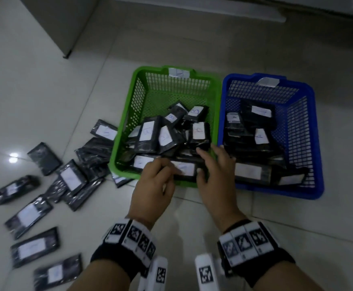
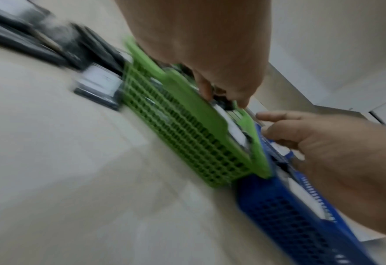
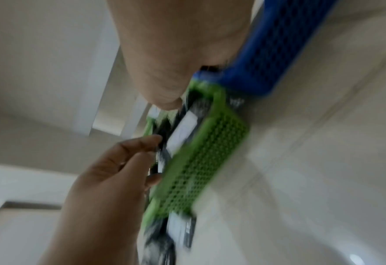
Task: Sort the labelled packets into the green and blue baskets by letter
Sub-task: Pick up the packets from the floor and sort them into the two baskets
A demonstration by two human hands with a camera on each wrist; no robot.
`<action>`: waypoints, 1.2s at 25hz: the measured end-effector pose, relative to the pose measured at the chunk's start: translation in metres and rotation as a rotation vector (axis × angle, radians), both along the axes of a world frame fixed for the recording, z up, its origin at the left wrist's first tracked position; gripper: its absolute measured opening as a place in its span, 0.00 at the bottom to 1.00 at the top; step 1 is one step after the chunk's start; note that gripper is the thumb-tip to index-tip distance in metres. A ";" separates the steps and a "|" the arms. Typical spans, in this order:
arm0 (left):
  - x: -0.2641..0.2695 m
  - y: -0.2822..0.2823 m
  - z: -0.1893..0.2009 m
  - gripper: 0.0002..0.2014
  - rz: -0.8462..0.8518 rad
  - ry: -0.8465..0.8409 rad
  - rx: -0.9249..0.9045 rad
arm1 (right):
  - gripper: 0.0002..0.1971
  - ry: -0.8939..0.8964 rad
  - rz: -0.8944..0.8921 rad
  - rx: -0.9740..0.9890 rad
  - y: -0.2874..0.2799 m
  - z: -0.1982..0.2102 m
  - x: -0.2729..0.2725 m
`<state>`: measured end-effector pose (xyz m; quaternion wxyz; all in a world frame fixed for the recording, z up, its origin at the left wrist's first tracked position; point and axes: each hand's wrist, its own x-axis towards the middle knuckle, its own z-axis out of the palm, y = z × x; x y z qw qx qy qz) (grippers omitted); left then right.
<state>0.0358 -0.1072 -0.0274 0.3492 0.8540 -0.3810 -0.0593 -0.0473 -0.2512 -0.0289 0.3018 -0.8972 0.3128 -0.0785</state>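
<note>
- Fingers (image 1: 172, 168) of the left hand (image 1: 153, 185) curl onto one end of a black labelled packet (image 1: 185, 169), while the right hand (image 1: 215, 171) pinches its other end — head view puts it over the near rim of the green basket (image 1: 121, 143), just beside the blue basket (image 1: 316, 143). Loose packets (image 1: 33, 214) lie on the floor (image 1: 45, 80) to the left.
- Left wrist view, blurred: both hands (image 2: 210, 53) meet above the green rim; grip detail is unclear.
- Right wrist view, blurred: the white label (image 3: 183, 130) shows between the hands.
- It looks light, flat and fairly stiff, with glossy, probably slippery wrap — hold the short ends, label up.
</note>
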 end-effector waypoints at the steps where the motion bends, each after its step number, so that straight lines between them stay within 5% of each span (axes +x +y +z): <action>1: 0.001 0.020 0.000 0.12 0.023 -0.011 0.007 | 0.25 -0.033 0.027 -0.023 0.018 -0.001 0.001; 10: 0.060 0.195 -0.055 0.19 0.570 0.047 0.316 | 0.21 -0.137 0.305 -0.293 0.158 -0.028 0.049; 17: 0.106 0.212 -0.075 0.46 0.607 0.265 0.348 | 0.19 -0.169 0.473 -0.444 0.193 -0.052 0.089; 21: 0.112 0.214 -0.070 0.51 0.618 0.304 0.313 | 0.23 0.125 0.437 -0.404 0.200 -0.069 0.090; 25: 0.106 0.215 -0.056 0.33 0.665 0.405 0.055 | 0.26 0.409 0.430 -0.404 0.209 -0.081 0.089; 30: 0.094 0.205 -0.047 0.20 0.734 0.572 -0.126 | 0.21 0.309 0.429 -0.487 0.203 -0.081 0.086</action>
